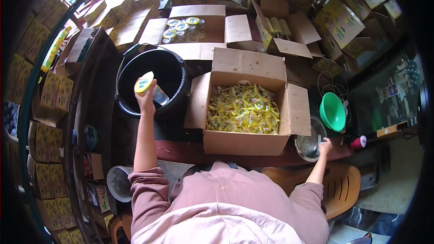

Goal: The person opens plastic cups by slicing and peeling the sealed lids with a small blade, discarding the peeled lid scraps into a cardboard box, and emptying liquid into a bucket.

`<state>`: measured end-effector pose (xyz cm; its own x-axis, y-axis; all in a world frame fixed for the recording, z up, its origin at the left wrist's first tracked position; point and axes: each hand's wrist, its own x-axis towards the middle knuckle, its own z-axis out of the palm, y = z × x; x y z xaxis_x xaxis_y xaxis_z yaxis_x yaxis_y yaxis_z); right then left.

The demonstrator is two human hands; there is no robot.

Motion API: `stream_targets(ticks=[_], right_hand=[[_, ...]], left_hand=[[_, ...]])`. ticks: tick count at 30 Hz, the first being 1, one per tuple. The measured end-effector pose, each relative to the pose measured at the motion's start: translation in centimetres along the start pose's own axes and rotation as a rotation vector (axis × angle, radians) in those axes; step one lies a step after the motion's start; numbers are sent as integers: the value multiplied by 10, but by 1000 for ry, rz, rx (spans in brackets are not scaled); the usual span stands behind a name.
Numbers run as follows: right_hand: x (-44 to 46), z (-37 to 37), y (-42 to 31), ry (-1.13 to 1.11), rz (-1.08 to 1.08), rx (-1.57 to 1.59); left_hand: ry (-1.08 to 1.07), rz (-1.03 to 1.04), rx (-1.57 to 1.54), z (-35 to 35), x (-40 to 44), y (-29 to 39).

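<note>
My left hand (146, 98) is closed around a clear plastic cup (160, 96) with a yellow and white lid. It holds the cup tilted above the mouth of a black bucket (175, 97). On the right, my right hand (324, 146) is closed at the rim of a clear round bowl (308, 146). A small pale thing shows at its fingertips, too small to name. Between my hands stands an open cardboard box (246, 142) filled with small yellow packets (244, 110).
Behind the bucket, an open carton (194, 52) holds several lidded cups (181, 26). Another open carton (294, 47) stands to its right. A green bowl (332, 112) sits at the right, near a pink roll (358, 142). Stacked boxes (49, 176) line the left.
</note>
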<state>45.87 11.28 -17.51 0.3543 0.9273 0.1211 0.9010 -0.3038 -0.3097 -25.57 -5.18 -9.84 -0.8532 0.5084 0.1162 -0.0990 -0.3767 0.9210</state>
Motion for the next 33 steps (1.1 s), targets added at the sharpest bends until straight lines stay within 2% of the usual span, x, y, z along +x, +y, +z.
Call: stream_targets(ticks=[1,3,5,6,7,9,10,11,13,16,19,20,21,23,24,25,27,29,30,31,32,33], right_hand=[[-12,-3,-9,-60,-32,-142],[-14,8,3,-76,19,47],[-23,3,-15,-7,113,-21],[-26,8,-16,-34,35,-188],[-2,33,24,-104,11,-152],[-6,25,12,186,184,314],[-7,21,10,155,146,60],[-5,25,11,-27,77,-222],[-11,6,-6,12,162,67],[-6,15,-3,-24,28,-219],[-16,2,-33,250,167,116],[-9,16,-14,126,-70,-178],[2,33,10,87,-146,-152],[-22,1,-41,301,142,41],[-18,11,-24,146,-69,-181],[-21,10,-25,-84,-16,-245],[-27,12,-39,369,210,4],[-18,12,-39,416,328,-46],[-3,20,-38,631,355,168],[14,15,-51,649,232,337],[26,22,-69,692,114,378],[29,24,-110,648,-74,584]], left_hand=[[-8,-14,-10,1,-3,2],[-18,-11,-20,3,-5,4],[-12,-20,-14,9,-10,11],[6,9,33,11,-12,11],[-12,25,59,11,-12,12],[-40,3,32,12,-13,15],[-61,-13,12,13,-15,18],[-70,-5,4,14,-17,21],[-65,8,32,16,-18,22],[-64,21,-24,13,-17,18],[-56,-9,14,15,-17,24],[-59,17,46,14,-14,22],[-103,50,123,13,-14,23],[-176,132,259,16,-11,29],[-198,171,322,17,-7,30],[-226,224,351,17,-5,31],[-224,233,374,20,-3,30],[-204,322,479,20,-2,26],[-205,311,481,21,-3,29],[-202,300,479,23,-4,32],[-197,292,469,23,-4,30],[-206,294,460,24,-4,32]])
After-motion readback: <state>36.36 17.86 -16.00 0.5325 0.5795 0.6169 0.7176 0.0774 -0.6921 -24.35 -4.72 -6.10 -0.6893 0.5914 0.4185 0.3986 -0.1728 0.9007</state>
